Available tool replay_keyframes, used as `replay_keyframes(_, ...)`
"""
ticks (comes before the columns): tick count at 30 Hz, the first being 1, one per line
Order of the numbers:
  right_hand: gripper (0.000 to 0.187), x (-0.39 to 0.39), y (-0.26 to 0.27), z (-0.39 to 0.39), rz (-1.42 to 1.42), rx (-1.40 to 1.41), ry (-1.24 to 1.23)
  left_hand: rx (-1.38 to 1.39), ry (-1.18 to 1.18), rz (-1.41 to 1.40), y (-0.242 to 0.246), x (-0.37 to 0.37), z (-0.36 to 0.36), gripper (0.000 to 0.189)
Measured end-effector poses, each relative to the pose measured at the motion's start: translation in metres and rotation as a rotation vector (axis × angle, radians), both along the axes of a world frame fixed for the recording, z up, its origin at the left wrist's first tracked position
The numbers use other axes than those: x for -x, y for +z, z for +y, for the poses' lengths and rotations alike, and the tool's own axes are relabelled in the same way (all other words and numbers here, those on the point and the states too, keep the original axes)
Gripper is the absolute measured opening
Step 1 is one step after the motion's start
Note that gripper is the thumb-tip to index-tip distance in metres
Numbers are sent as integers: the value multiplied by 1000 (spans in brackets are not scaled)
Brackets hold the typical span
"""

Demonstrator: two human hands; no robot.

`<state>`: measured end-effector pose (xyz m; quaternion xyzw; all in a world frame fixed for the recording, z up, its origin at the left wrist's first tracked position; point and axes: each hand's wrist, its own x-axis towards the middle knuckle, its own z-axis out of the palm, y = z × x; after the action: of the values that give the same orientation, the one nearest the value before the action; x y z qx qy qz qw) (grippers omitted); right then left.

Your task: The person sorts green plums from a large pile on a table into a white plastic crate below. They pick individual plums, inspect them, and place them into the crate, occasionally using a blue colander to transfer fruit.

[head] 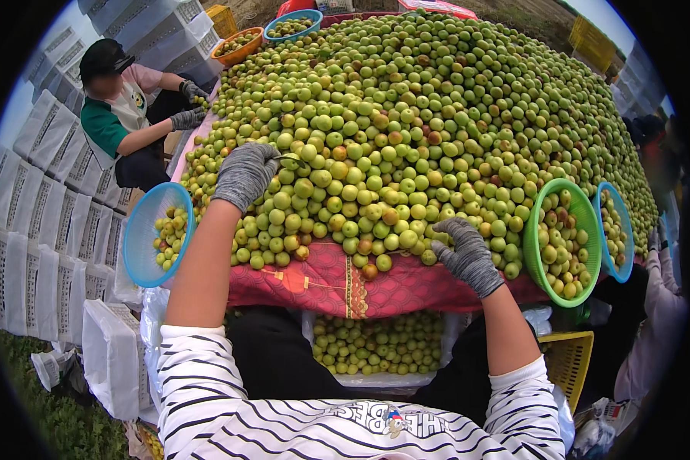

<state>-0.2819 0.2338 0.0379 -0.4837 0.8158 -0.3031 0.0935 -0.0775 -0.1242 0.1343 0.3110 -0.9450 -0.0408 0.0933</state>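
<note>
A large heap of small round green fruits [379,126], some blushed reddish-brown, lies before me on a red patterned cloth [402,282]. My left hand [246,174], in a grey knit glove, is at the heap's left side. Its fingertips pinch the end of a narrow green leaf [292,160]; the palm is hidden. My right hand [466,253], gloved alike, hovers by the heap's near edge. Its thumb and fingers are apart, with no fruit between them. Below the cloth's edge, between my knees, a lined crate holds more fruits [376,342].
A blue basket [135,236] stands at left; green [593,253] and blue [628,241] baskets at right hold fruit. A co-worker [118,109] with gloved hands sits at far left; another person's sleeve [650,339] is at right. Lined white crates [40,276] are stacked left. A yellow crate [578,368] stands lower right.
</note>
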Motion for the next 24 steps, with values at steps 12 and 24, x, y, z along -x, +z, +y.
replay_keyframes(12, 42, 97, 67, -22, 177, -226, -87, -408, 230, -240, 67, -159, 12, 52)
replay_keyframes(24, 61, 348, 74, -147, 486, -249, -564, -134, -214, 359, -31, 310, -98, 53)
